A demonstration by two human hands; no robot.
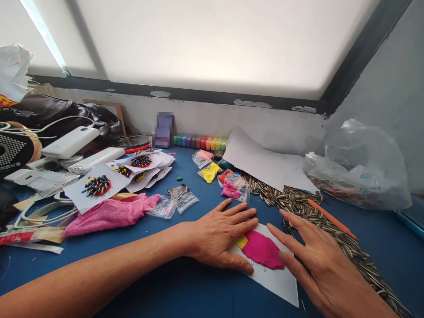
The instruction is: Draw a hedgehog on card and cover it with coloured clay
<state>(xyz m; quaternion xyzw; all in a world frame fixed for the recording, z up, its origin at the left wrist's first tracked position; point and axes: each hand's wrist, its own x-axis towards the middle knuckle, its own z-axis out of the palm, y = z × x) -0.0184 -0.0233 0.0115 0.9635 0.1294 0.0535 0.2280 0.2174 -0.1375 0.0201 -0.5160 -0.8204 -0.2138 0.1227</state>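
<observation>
A flattened magenta patch of modelling clay (263,250) lies on a white sheet of paper (281,285), with a yellow clay piece (242,242) at its left end. Small drawn lines show on the paper below the patch. My left hand (223,236) rests flat on the paper's left side, fingers spread, partly over the yellow piece. At the right, my right hand (319,260) has its fingers apart, and its thumb is at the magenta clay's right edge. Whether that thumb presses the clay, I cannot tell. Neither hand grips anything.
Sunflower seeds (351,247) spread along the right, with an orange stick (333,218) on them. Clay packets (210,172) lie ahead. Seed-covered paper figures (97,187) and a pink cloth (109,216) are at left. A plastic bag (361,168) stands at back right.
</observation>
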